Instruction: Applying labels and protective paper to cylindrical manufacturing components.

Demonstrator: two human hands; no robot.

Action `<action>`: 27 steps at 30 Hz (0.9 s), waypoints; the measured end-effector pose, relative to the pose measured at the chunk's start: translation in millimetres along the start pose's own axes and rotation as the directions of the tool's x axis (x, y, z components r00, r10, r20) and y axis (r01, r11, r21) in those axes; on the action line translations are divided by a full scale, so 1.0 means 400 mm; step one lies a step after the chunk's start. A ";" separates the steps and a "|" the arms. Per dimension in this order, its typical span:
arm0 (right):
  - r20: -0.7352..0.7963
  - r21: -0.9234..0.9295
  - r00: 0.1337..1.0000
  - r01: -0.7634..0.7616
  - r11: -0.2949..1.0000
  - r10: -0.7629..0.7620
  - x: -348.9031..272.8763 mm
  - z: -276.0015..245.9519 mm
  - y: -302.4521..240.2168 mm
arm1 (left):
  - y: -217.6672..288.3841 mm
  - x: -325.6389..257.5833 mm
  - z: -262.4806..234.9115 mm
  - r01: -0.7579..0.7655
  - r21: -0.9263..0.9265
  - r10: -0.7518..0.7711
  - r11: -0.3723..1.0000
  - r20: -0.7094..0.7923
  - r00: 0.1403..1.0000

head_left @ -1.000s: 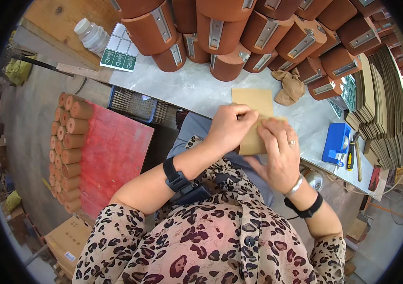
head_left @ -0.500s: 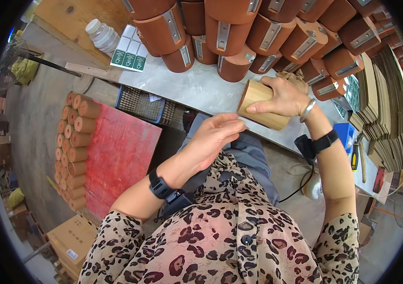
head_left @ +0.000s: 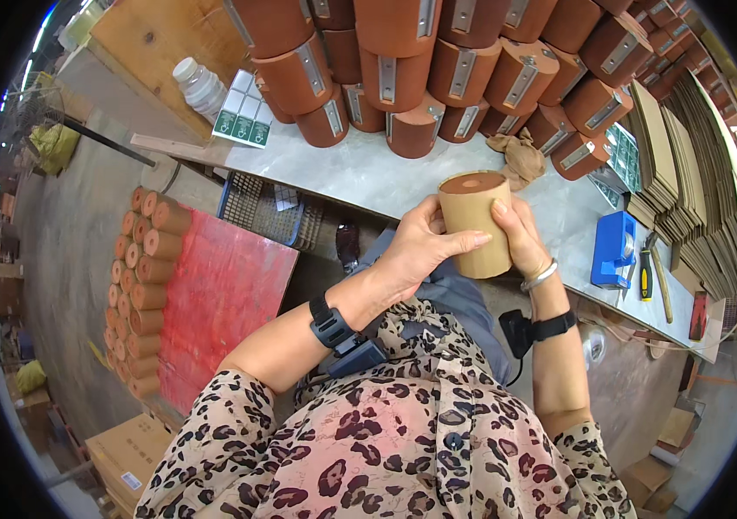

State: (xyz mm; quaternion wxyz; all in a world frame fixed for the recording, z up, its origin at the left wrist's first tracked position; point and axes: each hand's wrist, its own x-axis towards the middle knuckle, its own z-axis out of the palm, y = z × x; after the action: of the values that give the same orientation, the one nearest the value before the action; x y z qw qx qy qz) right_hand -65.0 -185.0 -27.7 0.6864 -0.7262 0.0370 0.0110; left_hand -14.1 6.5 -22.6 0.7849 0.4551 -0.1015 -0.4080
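Both hands hold a tan cardboard tube (head_left: 476,223) upright just above the near edge of the grey tabletop (head_left: 368,173). The left hand (head_left: 416,251) wraps its fingers (head_left: 463,242) around the tube's left side, closed on it; the right hand (head_left: 520,238) presses its fingers (head_left: 504,216) against the right side. Beyond the fingers stand stacked brown cylinders with metal strips (head_left: 411,52). To the right of them lie a blue box (head_left: 613,249) and flat cardboard stacks (head_left: 688,156).
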 end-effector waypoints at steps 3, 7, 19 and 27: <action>-0.045 0.088 0.998 0.042 0.995 -0.038 -0.033 0.000 0.007 | 0.013 0.006 0.013 -0.030 0.113 0.024 0.993 0.056 0.998; -0.060 0.150 0.997 0.055 0.987 -0.046 -0.037 0.010 -0.012 | 0.036 0.020 0.019 -0.070 0.241 0.041 0.968 0.120 0.992; -0.244 -0.337 0.950 0.105 0.936 -0.194 0.025 0.076 -0.019 | 0.019 0.094 -0.060 -0.326 0.761 0.396 0.561 0.099 0.913; -0.237 -0.267 0.949 0.141 0.953 -0.206 0.030 0.060 0.017 | -0.003 0.109 -0.082 -0.320 0.762 0.396 0.563 0.092 0.914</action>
State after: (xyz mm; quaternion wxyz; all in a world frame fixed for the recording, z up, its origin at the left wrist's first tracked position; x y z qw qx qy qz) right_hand -52.6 -162.0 -36.5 0.5782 -0.8013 0.0612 -0.1413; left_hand 30.9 -4.9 -51.3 0.5884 0.7302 -0.3188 -0.1379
